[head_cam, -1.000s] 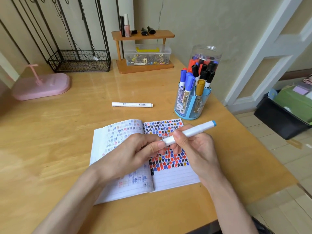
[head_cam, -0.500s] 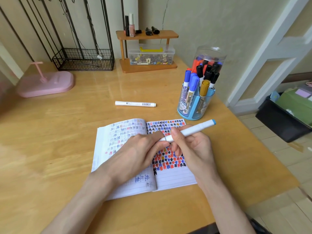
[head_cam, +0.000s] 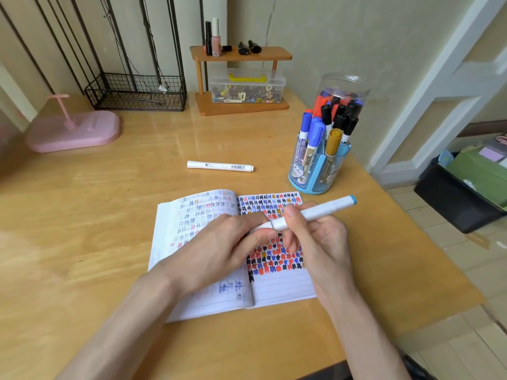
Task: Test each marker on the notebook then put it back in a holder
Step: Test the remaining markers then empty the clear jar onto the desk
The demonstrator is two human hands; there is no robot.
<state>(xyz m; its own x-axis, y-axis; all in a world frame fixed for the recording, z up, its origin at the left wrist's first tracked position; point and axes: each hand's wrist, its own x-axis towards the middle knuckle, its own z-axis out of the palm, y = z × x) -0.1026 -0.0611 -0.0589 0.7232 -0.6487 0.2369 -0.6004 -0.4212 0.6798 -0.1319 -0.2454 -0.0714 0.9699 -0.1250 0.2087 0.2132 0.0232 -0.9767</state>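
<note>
White marker (head_cam: 315,212) is held slanted over the notebook (head_cam: 285,292), its blue end pointing up and far right. The barrel is gripped by the right hand (head_cam: 321,242), with thumb and fingers curled round it. The left end, apparently the cap, is pinched by the left hand (head_cam: 216,253). This two-hand hold is judged to be for capping or uncapping; which of the two cannot be told.

The notebook is laid open and flat at the near side of the table (head_cam: 109,215). Its right page is part-filled with coloured test marks, with blank lines left below. The marker is thus kept just above the writing area.

The blue holder (head_cam: 310,182) is stood just beyond the notebook's far right corner, handy for the return. A clear jar (head_cam: 343,86) of markers is set behind it. A second white marker (head_cam: 219,166) is left lying beyond the notebook, well apart from both hands.
</note>
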